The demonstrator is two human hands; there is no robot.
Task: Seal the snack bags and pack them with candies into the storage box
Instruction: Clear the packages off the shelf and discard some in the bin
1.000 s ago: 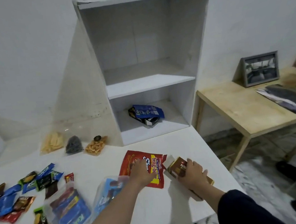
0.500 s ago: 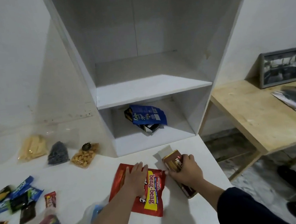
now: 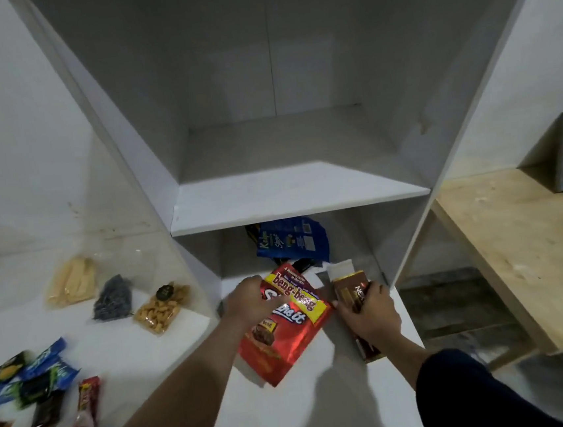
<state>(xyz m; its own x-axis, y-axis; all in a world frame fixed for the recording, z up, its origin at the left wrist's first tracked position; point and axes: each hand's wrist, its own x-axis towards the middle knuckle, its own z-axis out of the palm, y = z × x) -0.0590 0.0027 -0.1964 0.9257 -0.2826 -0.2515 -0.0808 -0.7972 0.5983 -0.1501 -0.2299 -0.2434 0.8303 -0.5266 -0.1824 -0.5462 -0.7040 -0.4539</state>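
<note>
My left hand (image 3: 251, 302) grips the top left edge of a red Beng-Beng snack bag (image 3: 284, 330), held tilted just in front of the lower opening of the white storage box (image 3: 298, 191). Beside it, my right hand (image 3: 368, 311) holds a brown snack box (image 3: 349, 291) with a white flap at its far end. Inside the lower compartment a blue snack bag (image 3: 291, 238) leans over a dark packet. The upper compartment holds nothing.
On the white table (image 3: 125, 352), left of the storage box, lie three clear bags: yellow sticks (image 3: 71, 280), dark pieces (image 3: 113, 298) and nuts (image 3: 162, 309). Several small candy packs (image 3: 31, 375) are scattered at the near left. A wooden table (image 3: 517, 252) stands to the right.
Both hands have lifted their packs off the table and carried them forward to the lower opening. My head has moved closer to the storage box.
</note>
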